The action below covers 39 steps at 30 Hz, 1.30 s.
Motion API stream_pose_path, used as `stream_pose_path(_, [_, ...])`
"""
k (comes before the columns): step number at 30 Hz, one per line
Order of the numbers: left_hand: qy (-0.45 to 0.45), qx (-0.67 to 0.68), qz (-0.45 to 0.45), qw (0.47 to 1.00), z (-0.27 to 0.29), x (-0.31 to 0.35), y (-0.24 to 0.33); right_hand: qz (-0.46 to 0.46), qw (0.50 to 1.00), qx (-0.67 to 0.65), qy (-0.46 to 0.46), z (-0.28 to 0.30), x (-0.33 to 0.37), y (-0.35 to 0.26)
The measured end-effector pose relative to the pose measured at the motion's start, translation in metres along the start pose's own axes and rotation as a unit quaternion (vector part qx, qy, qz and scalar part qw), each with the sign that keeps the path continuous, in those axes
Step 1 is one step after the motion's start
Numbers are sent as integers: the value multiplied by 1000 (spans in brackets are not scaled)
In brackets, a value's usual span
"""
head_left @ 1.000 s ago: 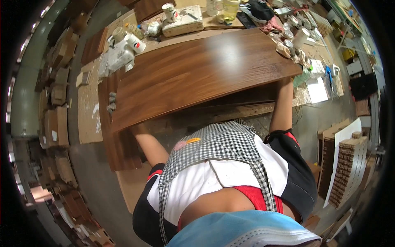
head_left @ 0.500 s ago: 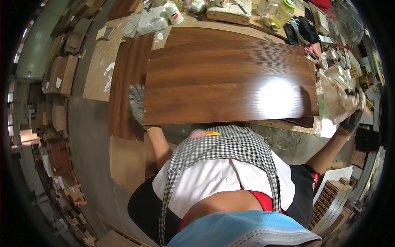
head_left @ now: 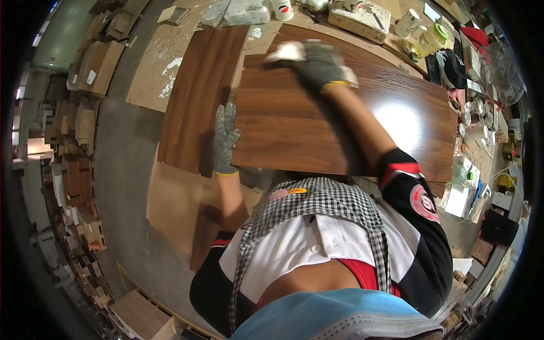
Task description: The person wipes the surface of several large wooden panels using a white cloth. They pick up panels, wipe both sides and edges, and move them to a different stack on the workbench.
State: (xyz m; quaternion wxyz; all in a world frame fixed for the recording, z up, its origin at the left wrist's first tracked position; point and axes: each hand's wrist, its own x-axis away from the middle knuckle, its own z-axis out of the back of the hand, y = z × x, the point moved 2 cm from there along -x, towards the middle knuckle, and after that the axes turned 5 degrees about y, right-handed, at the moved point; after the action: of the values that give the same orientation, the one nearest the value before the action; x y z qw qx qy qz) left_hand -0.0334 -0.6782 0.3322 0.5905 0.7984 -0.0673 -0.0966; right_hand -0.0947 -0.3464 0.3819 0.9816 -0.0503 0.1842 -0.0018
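A dark brown wood-grain panel [head_left: 283, 124] lies in front of me, its glossy face catching a bright light on the right. My right hand [head_left: 323, 65], in a grey glove, is over the panel's far left part, closed on a whitish cloth [head_left: 286, 52]. Both are smeared by motion, and the cloth shows on either side of the glove. At the panel's near left edge is my left hand [head_left: 225, 136], gloved too, with fingers stretched out along that edge. Another brown panel [head_left: 195, 96] lies under and to the left, and a further one [head_left: 368, 59] shows behind.
Along the back of the worktable stand a white paper cup [head_left: 281, 9], a stained white block [head_left: 360, 21] and a yellowish jar with a green lid [head_left: 432, 41]. Clutter fills the right side, including a black box [head_left: 498, 228]. Cardboard boxes [head_left: 101, 67] are stacked at the far left.
My right hand has swept with the cloth from beyond the panel's right end to its far left part. My left hand stays by the left edge. The whole view has shifted.
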Motion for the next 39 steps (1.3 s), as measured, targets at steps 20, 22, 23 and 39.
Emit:
stream_pose_path(20, [162, -27, 233, 959, 12, 13, -10, -504, 856, 64, 100, 177, 400, 310])
stream_pose_path(22, [136, 10, 265, 954, 5, 10, 4, -612, 769, -70, 170, 197, 456, 314])
stream_pose_path(23, [120, 46, 293, 947, -6, 4, 6, -681, 729, -54, 37, 225, 465, 293])
stream_pose_path(39, [11, -151, 202, 968, 32, 33, 21, -179, 939, -233, -180, 78, 353, 59])
